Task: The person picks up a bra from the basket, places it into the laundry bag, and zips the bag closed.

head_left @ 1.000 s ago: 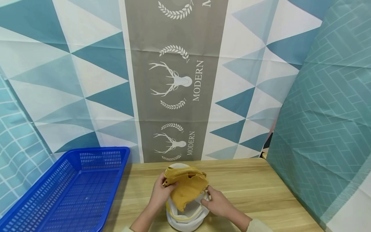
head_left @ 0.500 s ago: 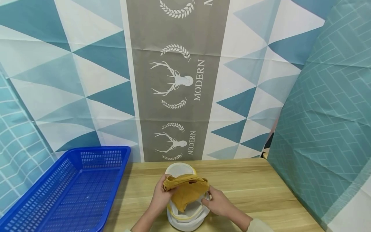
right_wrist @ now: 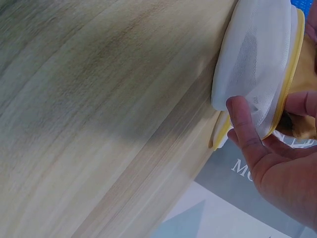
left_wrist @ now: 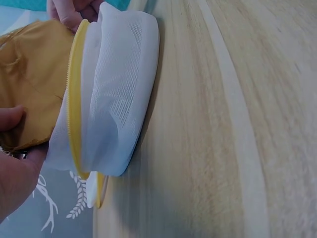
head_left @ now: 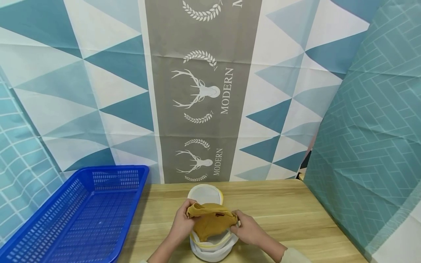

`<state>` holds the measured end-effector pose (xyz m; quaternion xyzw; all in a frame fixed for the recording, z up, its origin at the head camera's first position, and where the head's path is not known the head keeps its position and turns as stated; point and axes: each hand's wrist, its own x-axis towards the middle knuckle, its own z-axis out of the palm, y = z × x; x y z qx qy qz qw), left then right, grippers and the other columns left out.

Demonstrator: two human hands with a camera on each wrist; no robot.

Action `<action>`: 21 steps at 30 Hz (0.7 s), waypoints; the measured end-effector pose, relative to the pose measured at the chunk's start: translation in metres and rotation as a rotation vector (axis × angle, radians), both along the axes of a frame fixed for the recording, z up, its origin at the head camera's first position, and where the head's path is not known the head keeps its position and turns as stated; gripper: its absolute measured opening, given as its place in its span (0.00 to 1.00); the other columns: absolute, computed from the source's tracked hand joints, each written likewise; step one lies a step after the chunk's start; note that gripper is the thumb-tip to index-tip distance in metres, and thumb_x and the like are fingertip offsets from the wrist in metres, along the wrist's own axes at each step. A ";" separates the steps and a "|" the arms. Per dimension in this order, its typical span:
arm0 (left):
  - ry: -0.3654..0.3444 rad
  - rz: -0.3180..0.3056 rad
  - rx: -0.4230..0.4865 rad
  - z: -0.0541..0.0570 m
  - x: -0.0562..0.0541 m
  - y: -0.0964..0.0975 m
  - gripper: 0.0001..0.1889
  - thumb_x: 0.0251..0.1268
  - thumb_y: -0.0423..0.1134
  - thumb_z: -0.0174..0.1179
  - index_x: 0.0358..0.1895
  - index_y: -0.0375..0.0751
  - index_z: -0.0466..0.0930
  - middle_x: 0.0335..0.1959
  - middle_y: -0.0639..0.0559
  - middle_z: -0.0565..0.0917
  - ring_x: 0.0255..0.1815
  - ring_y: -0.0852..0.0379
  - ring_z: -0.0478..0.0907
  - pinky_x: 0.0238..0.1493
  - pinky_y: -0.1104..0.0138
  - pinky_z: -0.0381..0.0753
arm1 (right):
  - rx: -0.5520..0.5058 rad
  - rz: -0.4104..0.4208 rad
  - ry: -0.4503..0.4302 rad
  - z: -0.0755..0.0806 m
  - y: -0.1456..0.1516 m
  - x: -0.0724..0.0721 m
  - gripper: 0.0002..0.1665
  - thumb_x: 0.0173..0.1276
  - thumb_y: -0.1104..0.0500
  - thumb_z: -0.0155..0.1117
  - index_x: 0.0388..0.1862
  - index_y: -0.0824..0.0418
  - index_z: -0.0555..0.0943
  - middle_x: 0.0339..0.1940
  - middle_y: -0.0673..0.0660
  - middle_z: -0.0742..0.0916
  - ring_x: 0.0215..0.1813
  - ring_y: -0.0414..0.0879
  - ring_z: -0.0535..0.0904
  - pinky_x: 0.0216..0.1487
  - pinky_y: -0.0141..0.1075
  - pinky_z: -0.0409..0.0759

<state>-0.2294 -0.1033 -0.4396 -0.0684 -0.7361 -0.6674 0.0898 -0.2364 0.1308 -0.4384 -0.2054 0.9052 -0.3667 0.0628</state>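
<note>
A mustard-yellow fabric garment (head_left: pixel 212 221) with a trimmed edge hangs in the mouth of a white mesh laundry bag (head_left: pixel 215 255). The bag stands on the table, its yellow zip rim unzipped and its round lid (head_left: pixel 204 193) folded back behind it. My left hand (head_left: pixel 182 222) pinches the garment's left end, thumb on the near side. At the other end, my right hand (head_left: pixel 249 229) holds the garment's right corner between thumb and fingers. In the right wrist view, lower fingers (right_wrist: pixel 242 119) of that hand touch the bag's outer mesh wall. The garment's lower part is hidden inside the bag.
A large blue plastic basket (head_left: pixel 95 223) with slotted walls stands left of the bag. The wooden table (head_left: pixel 279 215) extends to the right. A patterned cloth wall (head_left: pixel 197 124) rises behind it, and a teal cloth (head_left: pixel 368 128) hangs along the right side.
The garment's upper edge has been lowered toward the bag and spread wider, uncovering the lid behind. My left hand has moved slightly down; my right hand now takes in the garment's corner.
</note>
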 end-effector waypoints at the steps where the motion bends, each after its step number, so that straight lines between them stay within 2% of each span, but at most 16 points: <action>1: -0.006 -0.001 -0.010 0.000 0.000 0.000 0.17 0.47 0.19 0.62 0.41 0.34 0.72 0.41 0.44 0.77 0.42 0.61 0.73 0.42 0.71 0.76 | -0.001 -0.001 -0.003 0.000 0.000 0.000 0.27 0.61 0.57 0.58 0.58 0.68 0.70 0.41 0.58 0.82 0.21 0.38 0.69 0.17 0.31 0.68; 3: -0.009 -0.006 -0.022 -0.001 0.000 0.000 0.17 0.48 0.20 0.63 0.41 0.34 0.72 0.43 0.43 0.78 0.43 0.60 0.73 0.42 0.72 0.76 | 0.000 -0.003 -0.001 0.000 0.000 0.000 0.29 0.61 0.57 0.58 0.59 0.68 0.69 0.44 0.59 0.82 0.23 0.39 0.70 0.20 0.32 0.69; 10: -0.017 0.010 -0.069 -0.002 0.000 -0.001 0.17 0.49 0.23 0.64 0.42 0.36 0.72 0.43 0.44 0.79 0.44 0.57 0.74 0.42 0.70 0.77 | 0.006 -0.003 0.007 0.000 0.000 -0.001 0.28 0.61 0.58 0.58 0.59 0.69 0.70 0.45 0.62 0.82 0.25 0.39 0.71 0.22 0.32 0.70; 15: -0.002 0.053 -0.146 -0.004 -0.002 -0.003 0.16 0.48 0.23 0.63 0.41 0.39 0.74 0.43 0.44 0.80 0.42 0.55 0.75 0.40 0.68 0.76 | 0.004 -0.006 0.023 0.001 0.000 -0.001 0.29 0.59 0.59 0.59 0.59 0.69 0.70 0.49 0.67 0.81 0.28 0.40 0.72 0.24 0.31 0.71; 21: 0.039 0.116 -0.259 -0.004 -0.001 -0.003 0.17 0.48 0.23 0.62 0.42 0.43 0.77 0.40 0.47 0.81 0.40 0.56 0.75 0.38 0.69 0.76 | 0.009 -0.015 0.049 0.001 -0.001 0.001 0.29 0.58 0.59 0.60 0.59 0.69 0.70 0.49 0.68 0.80 0.28 0.39 0.72 0.24 0.31 0.71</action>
